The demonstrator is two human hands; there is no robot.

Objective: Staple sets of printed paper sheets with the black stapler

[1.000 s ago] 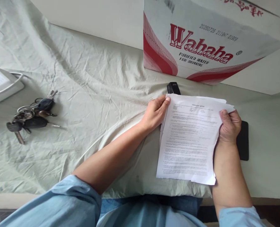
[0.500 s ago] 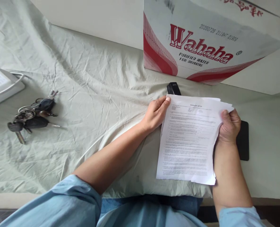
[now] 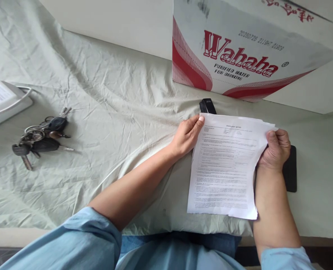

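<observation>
A small stack of printed paper sheets [image 3: 225,165] is held over a table covered with a wrinkled pale green cloth [image 3: 112,112]. My left hand [image 3: 186,135] grips the stack's upper left edge, thumb on top. My right hand [image 3: 275,150] grips its upper right edge, thumb on the top sheet. The top edges of the sheets are slightly staggered. A black stapler [image 3: 207,106] pokes out just behind the upper left corner of the papers, close to my left hand. A black phone [image 3: 290,173] lies flat under my right hand, mostly hidden.
A white and red Wahaha water carton [image 3: 245,48] stands at the back right. A bunch of keys [image 3: 39,137] lies at the left, beside a white device with a cable [image 3: 3,101]. The table's front edge runs along the bottom.
The staggered sheet tops have drawn closer together, and my right hand has shifted slightly to the right along the edge. My left hand has hardly moved.
</observation>
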